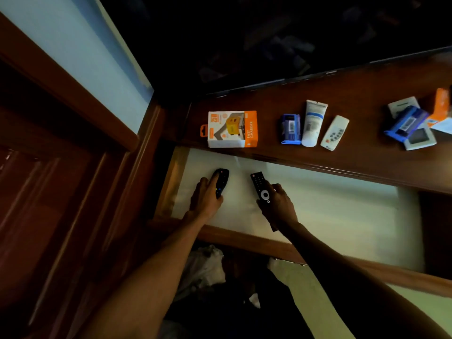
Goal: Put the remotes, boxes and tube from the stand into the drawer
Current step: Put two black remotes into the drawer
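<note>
The drawer (330, 211) stands pulled out below the wooden stand (354, 162), its pale floor showing. My left hand (204, 199) lies on a rounded black remote (221, 181) at the drawer's left end. My right hand (277, 205) grips a longer black remote (260, 188) with a white ring button, low over the drawer. On the stand lie an orange and white charger box (232, 129), a small blue box (290, 129), a white tube (313, 122) and a white remote (334, 133).
At the stand's right end sits a pile of boxes: a blue one (404, 123), a white one (419, 138) and an orange one (441, 105). A dark screen (269, 40) rises behind the stand. A wooden door frame (73, 143) is on the left.
</note>
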A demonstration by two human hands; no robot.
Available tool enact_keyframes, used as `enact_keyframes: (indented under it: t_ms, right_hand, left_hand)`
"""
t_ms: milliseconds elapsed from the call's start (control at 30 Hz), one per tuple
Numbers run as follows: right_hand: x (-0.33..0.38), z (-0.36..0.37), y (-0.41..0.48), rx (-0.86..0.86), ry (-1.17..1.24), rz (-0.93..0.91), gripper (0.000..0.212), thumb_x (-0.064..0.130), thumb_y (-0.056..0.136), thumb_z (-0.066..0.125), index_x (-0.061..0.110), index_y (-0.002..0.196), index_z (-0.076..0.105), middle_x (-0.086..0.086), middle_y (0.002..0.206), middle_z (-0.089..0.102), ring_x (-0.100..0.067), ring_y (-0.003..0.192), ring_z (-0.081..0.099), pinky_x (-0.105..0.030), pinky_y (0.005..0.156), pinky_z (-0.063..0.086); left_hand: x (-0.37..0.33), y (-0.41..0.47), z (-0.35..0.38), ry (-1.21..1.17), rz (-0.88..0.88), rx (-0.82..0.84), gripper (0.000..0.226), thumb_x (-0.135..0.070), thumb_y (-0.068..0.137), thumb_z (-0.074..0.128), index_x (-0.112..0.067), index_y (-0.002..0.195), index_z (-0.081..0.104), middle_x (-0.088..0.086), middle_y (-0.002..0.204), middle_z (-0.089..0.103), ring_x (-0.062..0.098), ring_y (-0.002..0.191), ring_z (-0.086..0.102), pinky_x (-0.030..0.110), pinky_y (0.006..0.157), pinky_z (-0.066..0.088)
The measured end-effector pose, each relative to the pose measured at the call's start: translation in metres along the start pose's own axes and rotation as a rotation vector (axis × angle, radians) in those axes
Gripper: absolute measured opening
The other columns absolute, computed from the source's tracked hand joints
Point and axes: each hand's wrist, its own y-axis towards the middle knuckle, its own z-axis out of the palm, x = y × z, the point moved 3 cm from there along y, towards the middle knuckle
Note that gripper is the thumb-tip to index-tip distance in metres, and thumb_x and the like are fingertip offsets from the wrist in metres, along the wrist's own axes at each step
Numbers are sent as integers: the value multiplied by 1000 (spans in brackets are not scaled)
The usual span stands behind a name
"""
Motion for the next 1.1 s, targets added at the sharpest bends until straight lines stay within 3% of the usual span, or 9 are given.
enact_keyframes:
  t_ms: [300,500,633,800,967,1100]
  right_hand:
    - [46,54,20,105,9,38,70,31,87,67,14,146,32,-15,141,43,-36,122,50,-45,89,52]
    - [73,72,27,217,91,-30,69,27,90,64,11,148,31,-20,143,36,-42,119,52,-46,91,49]
    - [78,74,30,272,52,-12,63,26,94,57,10,149,31,-21,144,34,-43,116,55,-44,95,47]
    - [86,80,36,219,74,22,49,25,92,58,11,137,47,-20,125,53,-41,107,59,-44,86,51]
    - [94,90,45,161,223,97,50,18,86,68,9,132,49,-18,121,62,-37,103,62,-41,81,52]
    - [107,104,48,148,313,82,55,10,84,68,11,135,48,-18,119,65,-35,104,64,-44,84,57]
  left_hand:
    - [32,4,4,181,-24,33,77,-31,93,61,-37,154,14,15,138,35,31,117,45,38,86,50]
    - [54,3,-14,413,-8,76,75,-47,95,51,-28,155,10,21,140,37,39,119,46,45,90,48]
    - [52,-2,-30,517,38,160,71,-30,98,51,-21,155,11,21,135,44,37,113,52,43,87,47]
    - [53,-2,-39,498,74,122,60,-11,99,46,-19,154,22,20,123,57,35,107,58,41,87,48]
    - [63,-1,-38,519,45,80,60,-3,97,43,-11,153,23,24,126,55,35,109,59,39,87,52]
    - [70,-4,-39,528,27,53,52,-4,99,37,-5,150,26,23,117,62,31,99,65,33,74,54]
